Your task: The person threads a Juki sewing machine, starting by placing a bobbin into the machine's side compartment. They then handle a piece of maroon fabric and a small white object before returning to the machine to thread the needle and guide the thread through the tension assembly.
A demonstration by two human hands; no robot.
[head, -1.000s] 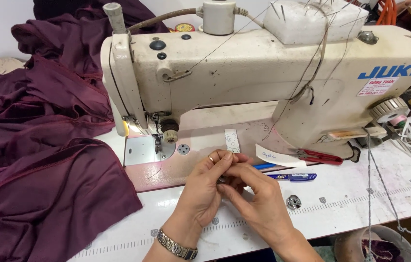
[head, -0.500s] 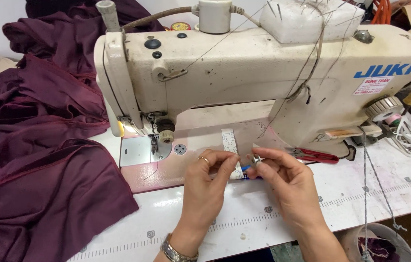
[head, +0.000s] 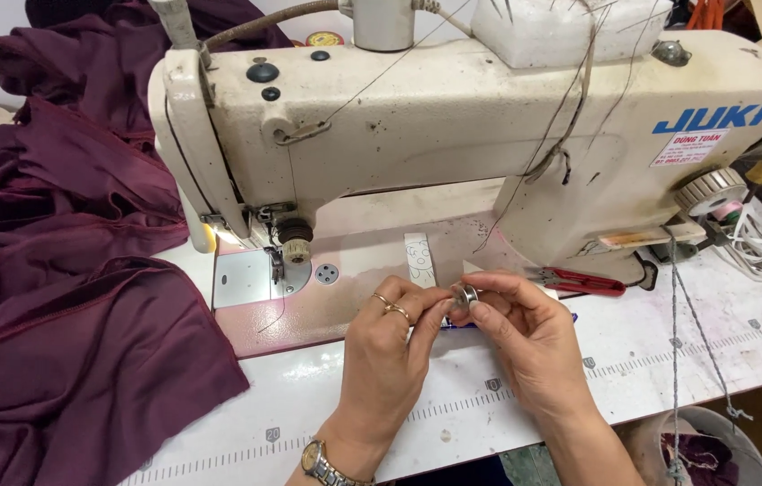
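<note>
The room is evenly bright, with soft light from above. A small lamp [head: 210, 238] under the sewing machine [head: 489, 135] glows warm yellow onto the metal plate [head: 241, 277]. The hands throw only faint shadows on the white table [head: 669, 360]. The purple cloth [head: 66, 297] shows a dull sheen. The view is sharp, bowing slightly toward the edges.
</note>
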